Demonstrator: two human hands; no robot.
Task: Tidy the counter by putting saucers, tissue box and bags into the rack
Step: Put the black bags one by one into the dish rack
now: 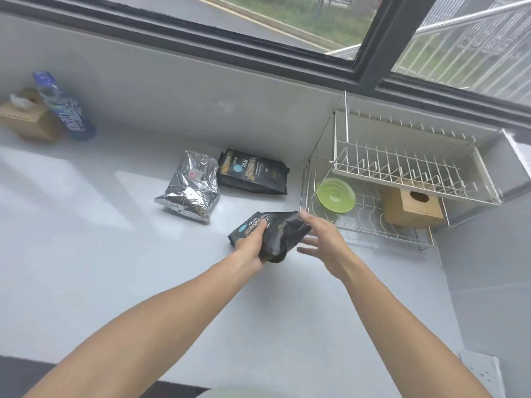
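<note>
Gripping a black coffee bag [273,234] just below the centre of the frame, a person's left hand [250,248] is clamped on the bag's lower-left end, holding it clear of the white desk [100,239]. The bag's long axis runs from lower left to upper right, its free end aimed toward the wire dish rack [402,173] at the right of the frame. The right hand [321,239] hovers with fingers spread apart at that free end, holding nothing, and sits between the bag and the rack, making it the nearer hand for a handover or a guided placement. On the rack's lower tier, a green saucer [335,195] leans at the left and a wooden tissue box [411,205] rests to its right; the gap between them looks the likeliest landing spot. Left of the rack, a second black bag [253,175] and a silver foil bag [189,188] lie on the desk. At the far left of the frame, another tissue box [27,119] stands behind a blue bottle [64,107].
</note>
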